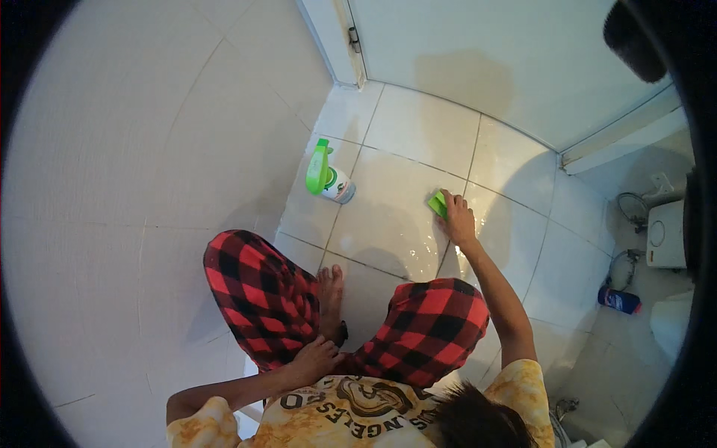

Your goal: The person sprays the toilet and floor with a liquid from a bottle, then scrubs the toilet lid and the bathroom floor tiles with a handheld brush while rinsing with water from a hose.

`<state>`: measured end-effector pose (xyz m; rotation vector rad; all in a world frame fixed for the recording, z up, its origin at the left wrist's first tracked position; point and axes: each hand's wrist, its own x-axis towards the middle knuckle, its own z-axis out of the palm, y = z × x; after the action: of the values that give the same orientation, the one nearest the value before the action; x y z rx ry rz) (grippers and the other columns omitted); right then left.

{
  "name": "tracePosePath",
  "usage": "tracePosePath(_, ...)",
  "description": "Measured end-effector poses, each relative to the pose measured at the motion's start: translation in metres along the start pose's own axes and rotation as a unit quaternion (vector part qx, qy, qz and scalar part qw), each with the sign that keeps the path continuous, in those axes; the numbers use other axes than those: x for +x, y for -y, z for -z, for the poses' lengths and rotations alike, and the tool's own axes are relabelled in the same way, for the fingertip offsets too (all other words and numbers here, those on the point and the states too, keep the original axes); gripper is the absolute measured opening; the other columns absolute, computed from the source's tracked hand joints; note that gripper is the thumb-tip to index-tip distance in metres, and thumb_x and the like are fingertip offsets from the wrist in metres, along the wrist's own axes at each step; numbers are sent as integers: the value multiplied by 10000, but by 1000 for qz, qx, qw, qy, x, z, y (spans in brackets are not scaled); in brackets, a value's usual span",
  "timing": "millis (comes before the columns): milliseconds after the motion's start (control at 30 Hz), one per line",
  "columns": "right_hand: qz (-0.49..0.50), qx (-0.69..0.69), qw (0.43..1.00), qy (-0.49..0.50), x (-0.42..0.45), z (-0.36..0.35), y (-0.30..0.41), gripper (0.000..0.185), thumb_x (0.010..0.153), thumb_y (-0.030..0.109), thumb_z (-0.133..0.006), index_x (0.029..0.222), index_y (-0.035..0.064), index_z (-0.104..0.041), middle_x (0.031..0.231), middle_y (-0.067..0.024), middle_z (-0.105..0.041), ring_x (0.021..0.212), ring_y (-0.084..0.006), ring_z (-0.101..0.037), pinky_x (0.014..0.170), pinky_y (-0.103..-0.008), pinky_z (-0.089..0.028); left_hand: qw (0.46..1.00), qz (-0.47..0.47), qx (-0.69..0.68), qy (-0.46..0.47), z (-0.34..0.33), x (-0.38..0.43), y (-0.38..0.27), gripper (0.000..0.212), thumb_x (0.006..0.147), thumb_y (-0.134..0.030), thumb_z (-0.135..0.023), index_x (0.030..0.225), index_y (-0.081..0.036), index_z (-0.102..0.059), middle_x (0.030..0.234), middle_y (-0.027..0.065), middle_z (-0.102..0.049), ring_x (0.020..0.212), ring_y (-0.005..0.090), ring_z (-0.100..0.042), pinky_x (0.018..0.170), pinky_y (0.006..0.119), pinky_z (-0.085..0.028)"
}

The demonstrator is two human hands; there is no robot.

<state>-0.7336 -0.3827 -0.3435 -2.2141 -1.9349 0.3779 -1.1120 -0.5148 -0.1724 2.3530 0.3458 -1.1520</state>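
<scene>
My right hand (459, 222) grips a green sponge or scouring pad (438, 205) and presses it against the wet white floor tile (392, 196). Foam and small bubbles glisten on the tile on the near side of that hand. My left hand (318, 358) rests in my lap against the red and black checked trousers (263, 302), with no object visible in it; its fingers lie slightly apart. To the left of the sponge stands a spray bottle (338, 186) with a bright green trigger head, close to the wall and apart from both hands.
A tiled wall (168, 168) rises at the left. A pale door (476, 50) closes off the far side. On the right are a white box-shaped appliance (665, 234), hoses (623, 267) and a dark blue bottle (618, 300). My bare foot (330, 297) is on the floor.
</scene>
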Motion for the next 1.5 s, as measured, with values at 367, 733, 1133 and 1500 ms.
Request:
tracePosePath(367,-46,61,997,-26,18,7,6,736,649,152,-710,1280,132,-331,1057,-138,-473,965,-310,-501,724,-418,-466,262,124,-944,-159,-114,-171,2,375,821,-269,-610,1119,-46,-566,967,99,-631,925,229,-558,807,379,-446)
tracePosePath(733,99,-12,995,-24,127,19,37,693,707,219,-677,1292,118,-320,1084,-165,-481,993,-313,-506,780,-424,-445,650,151,-522,-532,32,-22,187,824,693,-189,-727,1364,-66,-266,1415,150,-239,1248,319,-315,999,433,-313)
tracePosePath(1133,-110,-36,992,-51,110,-57,94,427,815,321,-545,1112,25,-464,887,-156,-532,801,-281,-567,622,-429,-473,674,-135,-528,-498,121,142,316,775,634,-95,-762,1282,-27,-343,1208,130,-487,1054,217,-499,898,359,-413)
tracePosePath(1500,-73,-90,991,-74,204,-68,170,372,809,242,-537,1133,72,-473,1005,-180,-537,969,-280,-546,733,-461,-469,594,242,-399,-655,32,99,275,231,660,-142,-731,827,-40,-608,728,70,-624,661,190,-600,645,326,-483)
